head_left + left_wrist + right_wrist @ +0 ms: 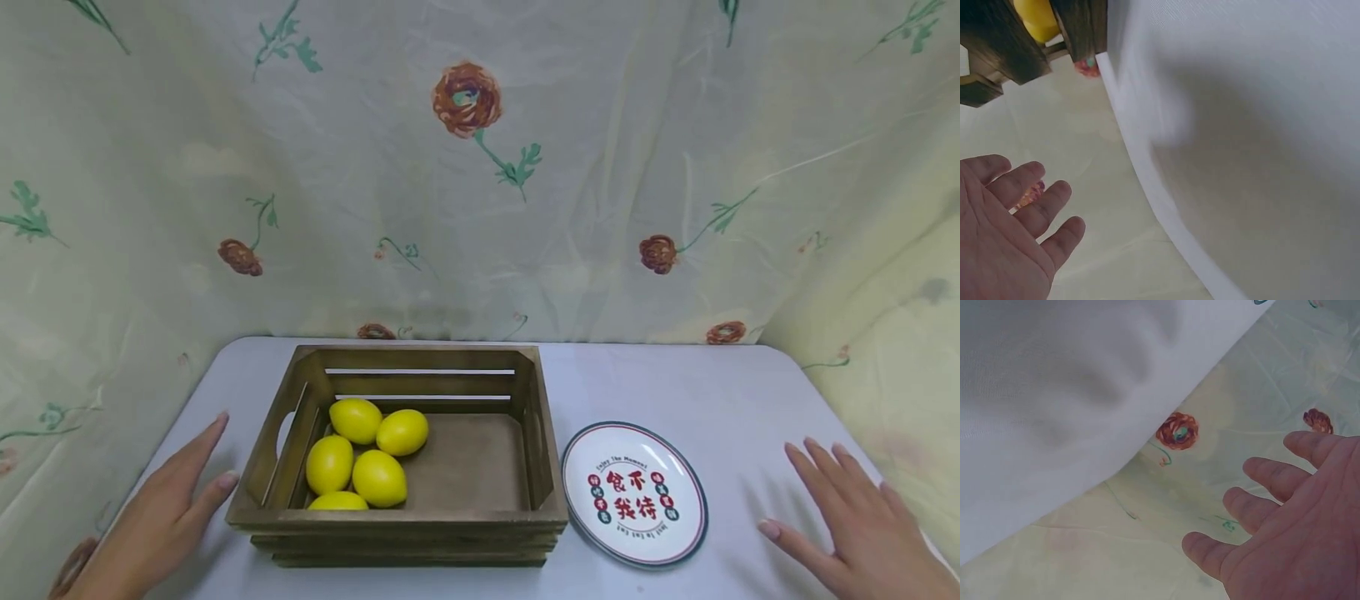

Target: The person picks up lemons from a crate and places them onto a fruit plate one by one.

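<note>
A brown wooden crate [405, 546] with slatted sides stands on the table, left of the middle. Several yellow lemons [379, 478] lie together in its left half. To the crate's right is a round white plate [637, 533] with red characters and a dark rim. My left hand [161, 508] hovers left of the crate, its fingers extended and holding nothing. In the left wrist view a lemon [1038, 19] shows between the slats. My right hand [862, 517] is held over the table, right of the plate, fingers spread and nothing in it.
The white table [622, 379] has rounded far corners. A pale curtain [570, 250] printed with flowers hangs behind it and along both sides. The crate's left wall has an oval handle hole.
</note>
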Demonstrator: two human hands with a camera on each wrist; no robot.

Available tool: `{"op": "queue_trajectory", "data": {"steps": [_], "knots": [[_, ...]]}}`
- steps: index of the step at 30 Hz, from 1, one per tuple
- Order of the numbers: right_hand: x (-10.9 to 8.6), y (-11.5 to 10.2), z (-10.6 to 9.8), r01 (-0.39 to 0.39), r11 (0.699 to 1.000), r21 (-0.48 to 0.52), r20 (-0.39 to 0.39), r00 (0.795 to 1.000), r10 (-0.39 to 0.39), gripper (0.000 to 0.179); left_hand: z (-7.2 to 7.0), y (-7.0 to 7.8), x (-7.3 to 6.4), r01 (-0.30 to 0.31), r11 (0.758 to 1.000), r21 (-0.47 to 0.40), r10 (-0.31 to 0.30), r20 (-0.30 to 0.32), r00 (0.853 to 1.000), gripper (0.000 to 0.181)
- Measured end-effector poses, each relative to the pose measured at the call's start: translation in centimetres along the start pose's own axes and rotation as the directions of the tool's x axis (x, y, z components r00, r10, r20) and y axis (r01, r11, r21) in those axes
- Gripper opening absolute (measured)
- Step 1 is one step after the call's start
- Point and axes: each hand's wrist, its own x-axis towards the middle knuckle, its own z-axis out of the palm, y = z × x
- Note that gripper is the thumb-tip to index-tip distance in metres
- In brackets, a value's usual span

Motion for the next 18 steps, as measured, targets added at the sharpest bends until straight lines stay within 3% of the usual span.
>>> {"op": "queue_trajectory", "data": {"steps": [8, 14, 18], "knots": [[-0.4, -0.1, 0.1, 0.005, 1.000, 0.015, 0.001, 1.000, -0.005, 0.100, 0.8, 1.2, 0.3, -0.116, 0.987, -0.111, 0.103, -0.113, 0.988, 0.064], [0.1, -1.0, -0.4, 0.013, 1.000, 0.010, 0.005, 1.000, -0.013, 0.099, 0.7, 2.6, 0.3, -0.057, 0.981, -0.187, 0.043, -0.081, 0.996, 0.065], [0.8, -1.9, -1.1, 0.029, 0.999, 0.042, -0.018, 0.999, -0.028, 0.096, 0.6, 3.7, 0.4, -0.073, 0.973, -0.217, 0.057, -0.081, 0.995, 0.065]]}}
